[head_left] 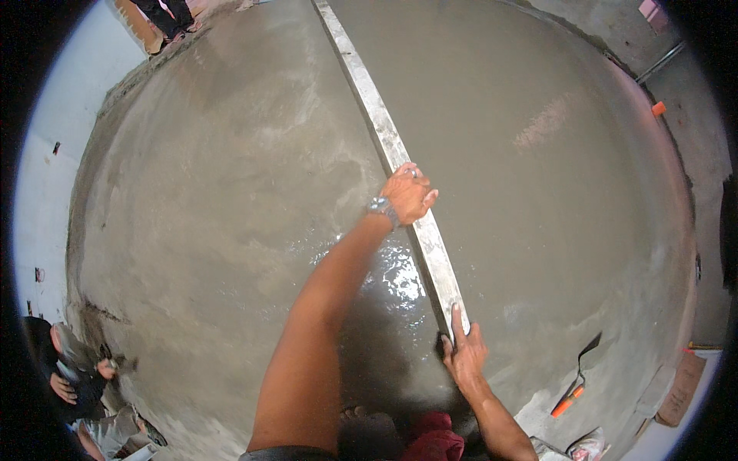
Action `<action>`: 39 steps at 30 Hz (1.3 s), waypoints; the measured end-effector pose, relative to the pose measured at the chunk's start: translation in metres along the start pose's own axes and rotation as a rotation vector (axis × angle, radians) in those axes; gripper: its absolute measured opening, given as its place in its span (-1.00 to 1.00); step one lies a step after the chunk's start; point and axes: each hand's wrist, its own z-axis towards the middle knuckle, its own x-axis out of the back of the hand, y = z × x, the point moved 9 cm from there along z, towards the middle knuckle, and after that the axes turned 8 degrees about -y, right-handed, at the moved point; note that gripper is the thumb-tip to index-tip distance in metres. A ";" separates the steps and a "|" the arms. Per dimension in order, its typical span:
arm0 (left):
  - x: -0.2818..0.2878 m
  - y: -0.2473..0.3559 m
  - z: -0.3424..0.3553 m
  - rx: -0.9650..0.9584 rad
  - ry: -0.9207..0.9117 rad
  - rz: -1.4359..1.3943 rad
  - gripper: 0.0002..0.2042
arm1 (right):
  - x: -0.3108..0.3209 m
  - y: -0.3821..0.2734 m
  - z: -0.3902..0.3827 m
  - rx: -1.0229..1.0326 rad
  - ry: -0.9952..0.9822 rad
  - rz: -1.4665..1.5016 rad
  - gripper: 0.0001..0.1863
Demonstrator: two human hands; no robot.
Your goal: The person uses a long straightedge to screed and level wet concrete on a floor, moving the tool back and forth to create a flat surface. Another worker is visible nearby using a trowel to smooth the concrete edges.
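Downward view from head height: a wide floor of wet grey cement (231,154), crossed by a long pale bar (373,107). Straight, cement-smeared, reaching from the top of the view down to a near end just ahead of the body, laid along the wet floor as far as can be judged. Left hand (409,196), wearing a wristwatch (380,205), closed over the bar partway along; right hand (466,353) at the near end, pinching between one digit on top and others down the side. Both grips pressed around the bar, not spread.

Judging by the finish, spreading apparently done across most of the floor. Right of the bar, mostly even, dull and smooth; left of it, more mottled, with pale streaks and a shiny wet patch (401,280) close by. Levelling seemingly well along; left over, probably, the uneven left side and the rough margin beside the white wall (50,192). Impossible to tell the bar's direction of travel.

Lower right, a trowel with an orange handle (569,401), lying untouched on paler ground. Lower left, a co-worker (90,389) low beside the floor's edge. Far upper left, another person's dark-clad legs (165,17).
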 end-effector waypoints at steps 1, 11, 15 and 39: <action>-0.001 0.000 0.001 -0.018 -0.027 -0.032 -0.63 | 0.001 0.000 -0.001 -0.014 -0.016 -0.010 -0.15; 0.001 -0.009 -0.007 0.030 -0.089 0.055 -0.58 | -0.006 -0.005 0.004 -0.056 -0.095 -0.011 -0.13; 0.047 0.012 -0.056 0.023 0.071 0.003 -0.57 | 0.016 0.010 -0.002 -0.106 -0.088 -0.141 -0.10; -0.013 0.202 -0.509 0.693 -0.471 -0.650 -0.71 | 0.034 0.051 0.002 -0.149 -0.115 -0.178 0.02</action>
